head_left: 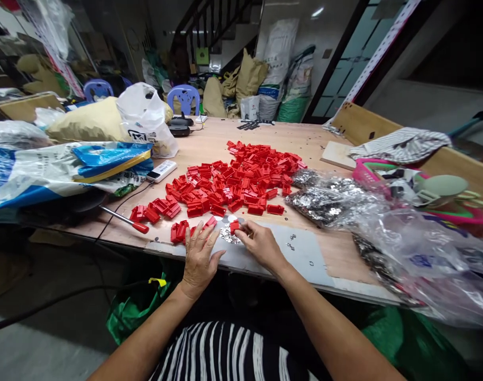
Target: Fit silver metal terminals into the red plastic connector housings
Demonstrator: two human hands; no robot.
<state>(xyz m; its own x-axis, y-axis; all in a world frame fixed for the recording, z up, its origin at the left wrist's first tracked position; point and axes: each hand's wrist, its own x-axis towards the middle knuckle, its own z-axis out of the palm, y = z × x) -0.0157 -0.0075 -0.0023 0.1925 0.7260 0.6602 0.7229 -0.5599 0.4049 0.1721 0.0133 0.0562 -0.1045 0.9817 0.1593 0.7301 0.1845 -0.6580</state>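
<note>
A large heap of red plastic housings (241, 180) spreads over the middle of the table. My right hand (261, 241) pinches one red housing (234, 226) between thumb and fingertips, just above a small pile of shiny metal pieces (229, 235). My left hand (199, 256) lies with its fingers spread against a few red housings (179, 232) at the near edge. Its fingertips partly cover those parts. Under both hands is a grey sheet (307, 259), with a few loose metal pieces (291, 242) on its right side.
Clear bags of metal pieces (332, 201) and a pink basket (370, 172) crowd the right. On the left are a red-handled lever (140, 227), a white power strip (162, 171) and plastic sacks (106, 159). Purple chairs (183, 98) stand beyond the table.
</note>
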